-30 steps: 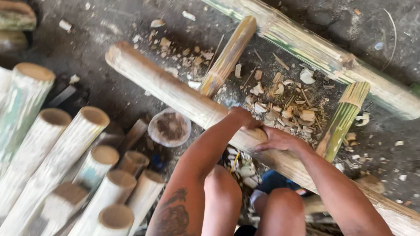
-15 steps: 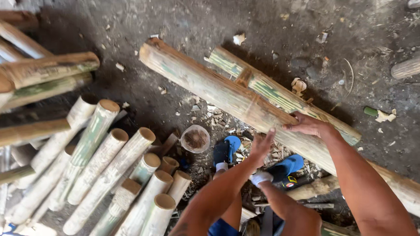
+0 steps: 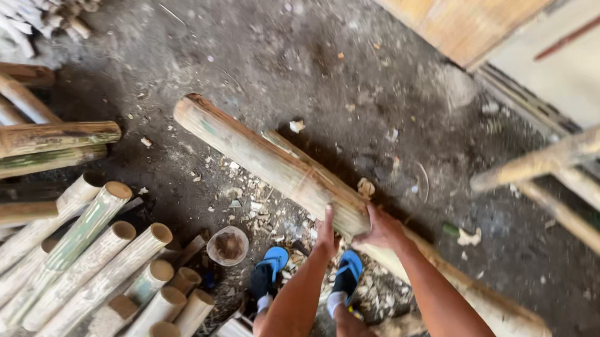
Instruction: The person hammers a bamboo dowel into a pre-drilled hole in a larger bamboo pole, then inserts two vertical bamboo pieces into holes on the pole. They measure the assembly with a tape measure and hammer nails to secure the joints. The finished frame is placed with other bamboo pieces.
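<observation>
You have both hands wrapped around the thick bamboo pole (image 3: 273,163), left hand (image 3: 327,232) on its near side and right hand (image 3: 382,229) over the top (a two-sided hold suits its bulk), raising it aslant above the dirt floor (image 3: 296,62).

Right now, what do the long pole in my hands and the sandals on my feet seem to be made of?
The long pole looks like raw bamboo: pale tan, unvarnished, with a node ring and green streaks. Both hands, left and right, grip it. The sandals look like blue rubber or foam with a matte finish, though that is a guess from colour and shape.
</observation>
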